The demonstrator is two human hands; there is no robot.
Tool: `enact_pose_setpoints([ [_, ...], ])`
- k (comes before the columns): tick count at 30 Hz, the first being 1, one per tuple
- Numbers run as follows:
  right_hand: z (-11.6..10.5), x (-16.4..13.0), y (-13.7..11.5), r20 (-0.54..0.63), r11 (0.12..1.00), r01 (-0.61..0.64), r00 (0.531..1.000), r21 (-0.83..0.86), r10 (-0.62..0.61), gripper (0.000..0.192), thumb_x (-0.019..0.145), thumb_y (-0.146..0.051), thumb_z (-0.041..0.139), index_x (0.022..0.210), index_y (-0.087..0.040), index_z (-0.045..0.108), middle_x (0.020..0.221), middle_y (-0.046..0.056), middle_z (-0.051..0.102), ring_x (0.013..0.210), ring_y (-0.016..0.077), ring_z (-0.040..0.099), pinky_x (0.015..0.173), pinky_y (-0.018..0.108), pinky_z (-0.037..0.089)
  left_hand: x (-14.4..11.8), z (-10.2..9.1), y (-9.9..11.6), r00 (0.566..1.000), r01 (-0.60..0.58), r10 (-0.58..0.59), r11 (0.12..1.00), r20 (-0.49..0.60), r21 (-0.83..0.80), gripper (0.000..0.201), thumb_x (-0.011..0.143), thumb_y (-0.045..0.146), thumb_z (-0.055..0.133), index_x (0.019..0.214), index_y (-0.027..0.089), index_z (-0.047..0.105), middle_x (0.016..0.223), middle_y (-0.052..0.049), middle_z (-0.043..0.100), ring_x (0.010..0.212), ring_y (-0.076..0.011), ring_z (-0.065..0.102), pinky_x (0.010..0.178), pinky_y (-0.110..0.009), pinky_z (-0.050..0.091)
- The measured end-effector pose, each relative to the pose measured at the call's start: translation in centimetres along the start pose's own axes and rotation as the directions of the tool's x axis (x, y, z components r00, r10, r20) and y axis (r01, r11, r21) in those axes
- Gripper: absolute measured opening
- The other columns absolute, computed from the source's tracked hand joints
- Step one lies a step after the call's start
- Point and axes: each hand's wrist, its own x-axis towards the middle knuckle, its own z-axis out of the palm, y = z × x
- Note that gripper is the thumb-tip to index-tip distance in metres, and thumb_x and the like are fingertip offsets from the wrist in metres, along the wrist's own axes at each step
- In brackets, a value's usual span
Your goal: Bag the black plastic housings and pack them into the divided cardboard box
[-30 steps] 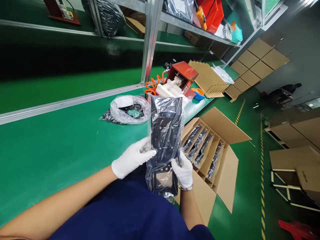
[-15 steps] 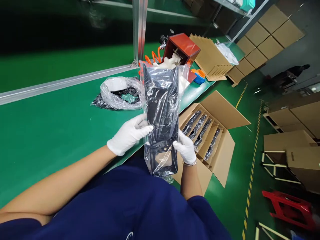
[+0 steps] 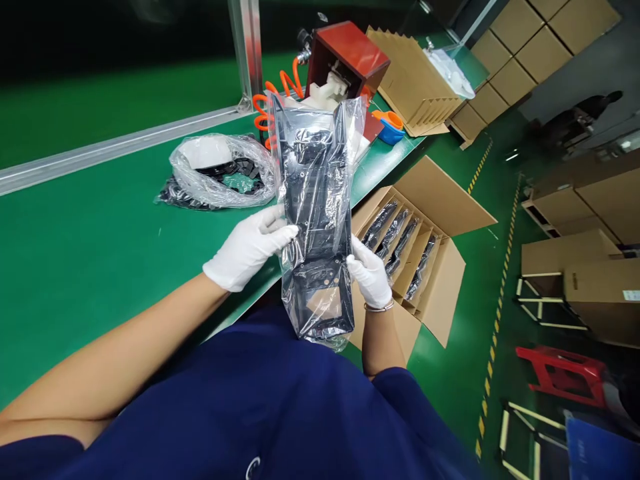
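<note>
A long black plastic part in a clear bag (image 3: 315,220) is held upright before my body, over the bench edge. My left hand (image 3: 250,247), in a white glove, grips its left side with the thumb on the front. On the opposite edge, my gloved right hand (image 3: 369,272) has its thumb over the front and its other fingers behind. Beside the bagged part, on the right, stands an open carton (image 3: 443,280) with cardboard dividers and several bagged black parts (image 3: 400,250) in its slots.
A clear bag of small black pieces (image 3: 220,173) lies on the green bench (image 3: 100,260). Behind are a red machine housing (image 3: 345,50) with an orange coiled hose, a blue-orange tape roll (image 3: 390,127) and folded cardboard dividers (image 3: 415,80). A red stool (image 3: 565,373) stands right; a person is far off.
The bagged part has tilted slightly between my hands, and its reflections have shifted. Both hands keep their hold. The whole view has shifted a little, so the bench things appear higher and farther left.
</note>
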Motion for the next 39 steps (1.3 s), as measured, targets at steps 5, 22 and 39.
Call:
enact_pose_setpoints([
  [5,-1.1,-2.0,1.4,-0.239,0.964,-0.106,0.97,-0.244,0.046,0.076,0.08,-0.054,0.074,0.147,-0.023,0.055,0.142,-0.001,0.062,0.134,0.0241,0.057,0.119,0.035,0.04,-0.4,1.9,-0.8,0.979,0.103,-0.119,0.989,0.164,0.105,0.086,0.082,0.06,0.071,0.151,0.015,0.047,0.124,-0.012,0.071,0.104,-0.0272,0.068,0.091,-0.039,0.057],
  [22,-25.0,-4.9,12.4,-0.709,0.29,-0.863,0.504,-0.413,0.492,0.068,0.092,-0.021,0.054,0.157,-0.024,0.038,0.139,0.014,0.064,0.119,0.0291,0.065,0.1,0.039,0.051,-1.1,-1.5,-11.6,0.79,-0.597,0.101,0.353,0.605,0.72,0.04,0.098,0.044,0.047,0.118,0.022,0.074,0.106,-0.005,0.08,0.09,-0.0231,0.078,0.081,-0.033,0.063],
  [39,-21.7,-2.3,16.9,-0.653,0.153,-0.855,0.483,-0.496,0.583,0.039,0.099,-0.04,0.061,0.129,-0.016,0.061,0.132,0.012,0.062,0.117,0.0254,0.063,0.101,0.048,0.053,-1.1,-1.1,-11.1,0.705,-0.709,0.183,0.21,0.685,0.674,0.04,0.102,0.042,0.043,0.113,0.022,0.076,0.094,-0.005,0.081,0.076,-0.0214,0.078,0.066,-0.03,0.063],
])
